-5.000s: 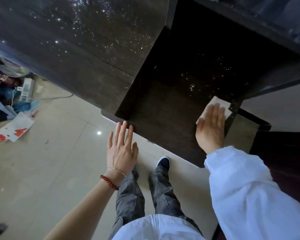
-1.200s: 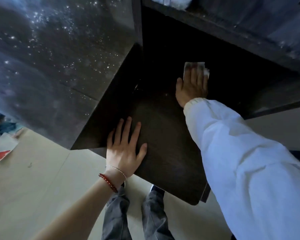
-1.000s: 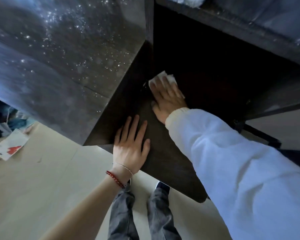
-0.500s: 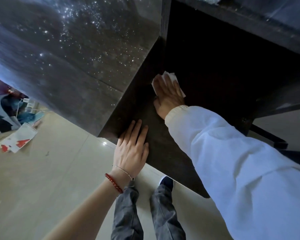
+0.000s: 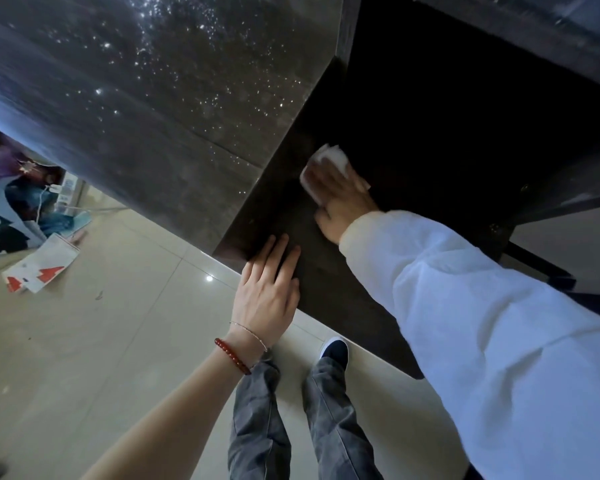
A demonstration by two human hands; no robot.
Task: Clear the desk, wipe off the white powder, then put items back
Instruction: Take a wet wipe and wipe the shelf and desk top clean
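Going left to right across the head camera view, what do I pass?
Red-and-white papers → red bracelet → left hand → white cloth → white sleeve.

My right hand (image 5: pixel 340 199) is smeared by motion blur, so I can't separate the fingers or say how firmly they lie on the white cloth (image 5: pixel 326 161). Most of that cloth sits under the hand; only its far edge shows. The recess (image 5: pixel 465 98) behind it is so dark that I can't tell whether any powder lies there. The right sleeve (image 5: pixel 499 341) runs off the frame's right and bottom edges, and my left forearm (image 5: pixel 160 431) leaves at the bottom. One shoe (image 5: pixel 334 351) shows (the other is hidden behind my left wrist). The clutter on the floor (image 5: pixel 18 216) at far left is cropped and too small to identify.
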